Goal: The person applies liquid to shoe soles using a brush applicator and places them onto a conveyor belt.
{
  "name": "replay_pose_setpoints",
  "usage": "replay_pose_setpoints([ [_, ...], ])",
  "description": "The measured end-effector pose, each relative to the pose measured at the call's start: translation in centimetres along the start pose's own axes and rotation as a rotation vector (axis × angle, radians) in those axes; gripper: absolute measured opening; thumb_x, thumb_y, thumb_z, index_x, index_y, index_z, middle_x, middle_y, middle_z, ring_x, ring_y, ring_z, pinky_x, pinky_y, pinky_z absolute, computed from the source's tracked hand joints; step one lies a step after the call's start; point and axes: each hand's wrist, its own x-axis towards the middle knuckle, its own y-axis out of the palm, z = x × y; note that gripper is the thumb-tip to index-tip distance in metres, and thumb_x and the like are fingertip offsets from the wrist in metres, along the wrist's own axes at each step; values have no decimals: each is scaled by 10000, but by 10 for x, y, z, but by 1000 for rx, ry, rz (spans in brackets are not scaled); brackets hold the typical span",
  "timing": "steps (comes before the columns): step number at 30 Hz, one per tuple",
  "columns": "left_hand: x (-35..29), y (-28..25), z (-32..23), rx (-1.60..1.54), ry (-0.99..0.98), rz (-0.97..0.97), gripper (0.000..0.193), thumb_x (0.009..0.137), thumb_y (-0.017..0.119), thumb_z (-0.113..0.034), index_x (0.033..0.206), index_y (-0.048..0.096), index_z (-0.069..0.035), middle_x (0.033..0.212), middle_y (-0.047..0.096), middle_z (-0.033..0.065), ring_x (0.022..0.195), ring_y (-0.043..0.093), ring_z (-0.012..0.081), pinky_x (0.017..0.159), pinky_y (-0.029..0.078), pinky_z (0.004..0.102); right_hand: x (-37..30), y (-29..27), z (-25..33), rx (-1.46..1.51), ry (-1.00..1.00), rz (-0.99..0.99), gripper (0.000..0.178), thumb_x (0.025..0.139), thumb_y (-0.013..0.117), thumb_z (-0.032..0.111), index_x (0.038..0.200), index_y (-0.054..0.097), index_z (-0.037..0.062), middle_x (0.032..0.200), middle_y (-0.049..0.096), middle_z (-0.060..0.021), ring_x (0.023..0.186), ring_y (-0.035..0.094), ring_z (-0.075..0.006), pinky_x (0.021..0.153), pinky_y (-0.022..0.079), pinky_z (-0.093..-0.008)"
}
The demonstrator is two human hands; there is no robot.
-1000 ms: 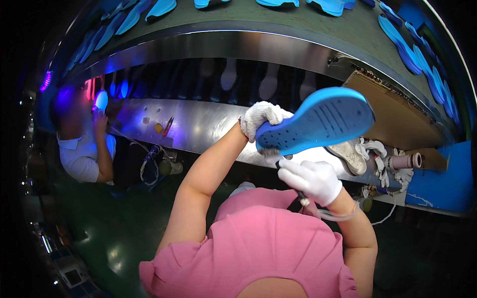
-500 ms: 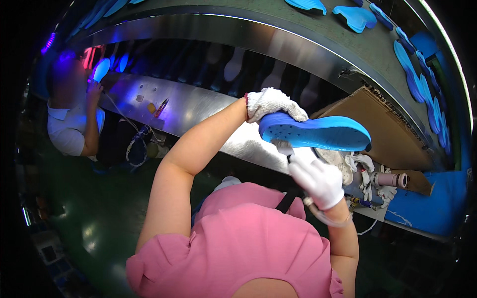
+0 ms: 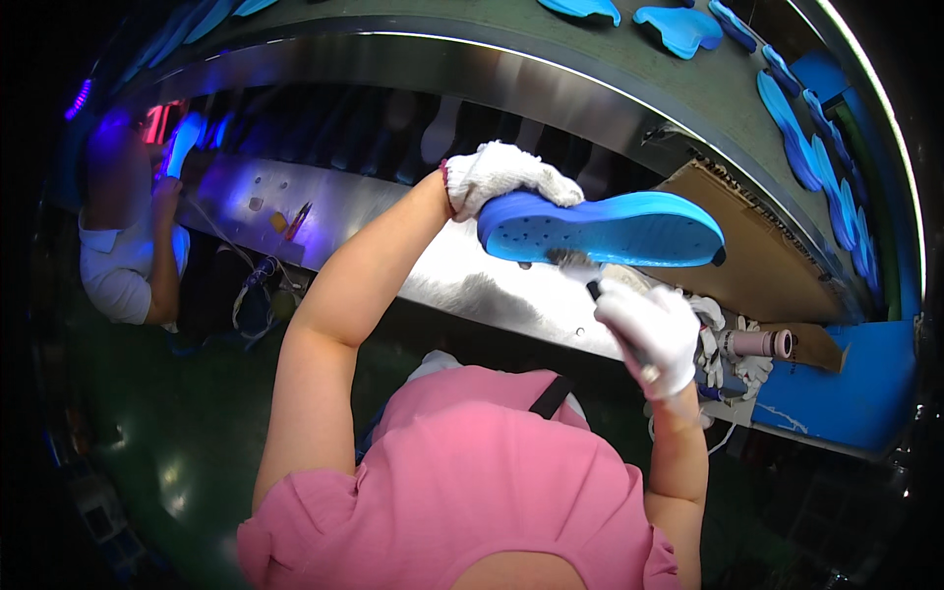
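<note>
A blue shoe sole (image 3: 629,232), darker toward its left end and dotted with small holes there, is held up above the metal bench. My left hand (image 3: 509,179), in a white knit glove, closes over the upper edge of its left end. In my white-gloved right hand (image 3: 651,332) is a brush (image 3: 570,260), gripped by its handle. The grey bristles are at the sole's lower edge, near the holes; whether they touch it I cannot tell. Motion blurs the brush and right fingers slightly.
A conveyor belt (image 3: 472,22) with several blue soles (image 3: 678,31) curves beyond the bench (image 3: 393,226). A cardboard sheet (image 3: 762,251) leans at right, near loose white gloves (image 3: 755,372) and a pink cylinder (image 3: 761,343). Another person (image 3: 128,261) sits at left, holding a blue sole.
The sole and my left hand have shifted slightly left and up in the picture, as has the background. My right hand has moved a little right and turned, so more of the brush handle shows.
</note>
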Motion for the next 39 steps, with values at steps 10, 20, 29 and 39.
replay_pose_setpoints([
  [10, -4, 0, 4, 17, 92, 10, 474, 855, 693, -211, 1252, 671, 48, 1185, 700, 216, 944, 722, 324, 840, 605, 422, -13, -9, -2, 202, -13, 27, 287, 665, 833, 9, 924, 746, 95, 857, 750, -80, 607, 610, -210, 610, 482, -316],
  [20, 36, 41, 29, -892, 271, 635, 654, 1023, 457, -428, 1394, 476, 110, 1273, 598, 354, 1130, 624, 493, 1003, 506, 544, -26, 12, 34, 592, 147, -279, 331, 656, 897, 60, 923, 708, 110, 870, 694, -57, 849, 592, -236, 814, 469, -371],
  [29, 103, 131, -70, -1175, 215, 533, 820, 1013, 314, -640, 1505, 356, 15, 1371, 506, 313, 1211, 570, 430, 1023, 486, 557, -87, -9, 22, 617, 362, -715, 404, 832, 843, 278, 1022, 564, 56, 920, 712, -153, 939, 568, -249, 879, 447, -397],
  [39, 116, 117, -120, 905, 825, -357, 314, 973, 521, -197, 1220, 616, -28, 1219, 637, 153, 1166, 583, 296, 930, 500, 469, -122, -12, 11, 598, 529, -824, 347, 798, 851, 114, 996, 581, 21, 946, 617, -116, 911, 583, -219, 838, 479, -339],
])
